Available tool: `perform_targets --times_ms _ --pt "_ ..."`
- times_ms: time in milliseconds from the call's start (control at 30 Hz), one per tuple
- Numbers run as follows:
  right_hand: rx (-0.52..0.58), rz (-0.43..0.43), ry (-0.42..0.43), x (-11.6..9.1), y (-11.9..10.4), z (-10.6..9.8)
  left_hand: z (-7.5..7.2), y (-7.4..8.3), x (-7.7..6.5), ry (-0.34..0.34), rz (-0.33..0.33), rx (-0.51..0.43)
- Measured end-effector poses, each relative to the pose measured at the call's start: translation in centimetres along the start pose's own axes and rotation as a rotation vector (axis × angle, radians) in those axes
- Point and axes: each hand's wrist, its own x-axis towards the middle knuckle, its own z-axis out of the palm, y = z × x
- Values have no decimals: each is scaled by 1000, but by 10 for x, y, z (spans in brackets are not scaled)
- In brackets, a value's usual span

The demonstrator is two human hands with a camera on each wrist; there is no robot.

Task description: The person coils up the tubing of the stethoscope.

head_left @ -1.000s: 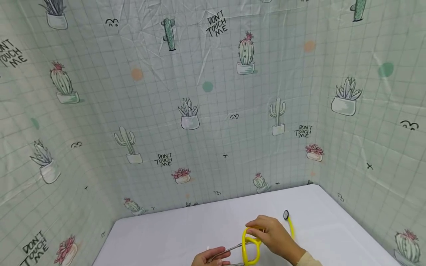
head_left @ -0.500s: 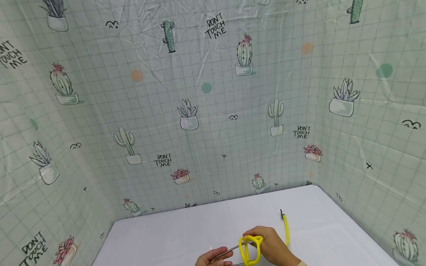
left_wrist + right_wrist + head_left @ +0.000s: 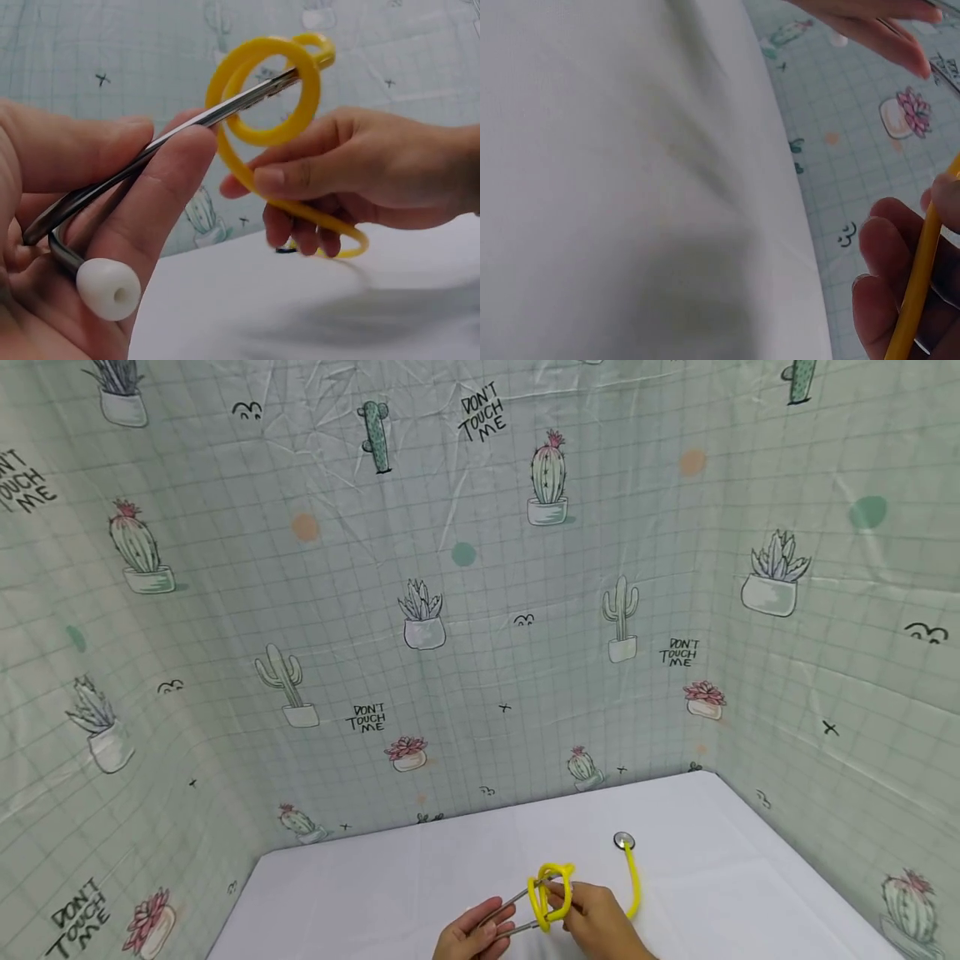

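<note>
A stethoscope with yellow tubing (image 3: 634,881) is held up between both hands near the table's front. My left hand (image 3: 471,935) grips its metal ear tubes (image 3: 180,133) between thumb and fingers. One white eartip (image 3: 109,290) hangs below that palm. The tubing is coiled in loops (image 3: 262,136) around the far part of the metal tubes. My right hand (image 3: 597,922) pinches the tubing just right of the loops; in the right wrist view the yellow tube (image 3: 919,285) crosses its curled fingers (image 3: 885,244). Beyond that hand, the round chest piece (image 3: 624,841) lies at the free end.
A white-covered table (image 3: 360,893) spans the area under the hands. Behind and on both sides stands a cactus-patterned cloth wall (image 3: 495,668). The table's back edge meets that cloth.
My right hand has moved from above the loops down to their right side, and the loops have shifted and turned. The chest piece has slid left and now faces up.
</note>
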Motion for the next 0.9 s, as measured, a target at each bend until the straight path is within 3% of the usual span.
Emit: perform_targets --times_ms 267,467,667,900 --pt "-79 -22 2 0 -1 6 -3 -1 3 102 13 -122" --pt "-95 30 14 -7 0 6 -7 0 5 134 59 -172" --pt "-106 0 92 -11 2 7 -6 5 8 135 79 -149" --pt "-266 100 131 -12 -5 10 -13 10 7 159 86 -120"
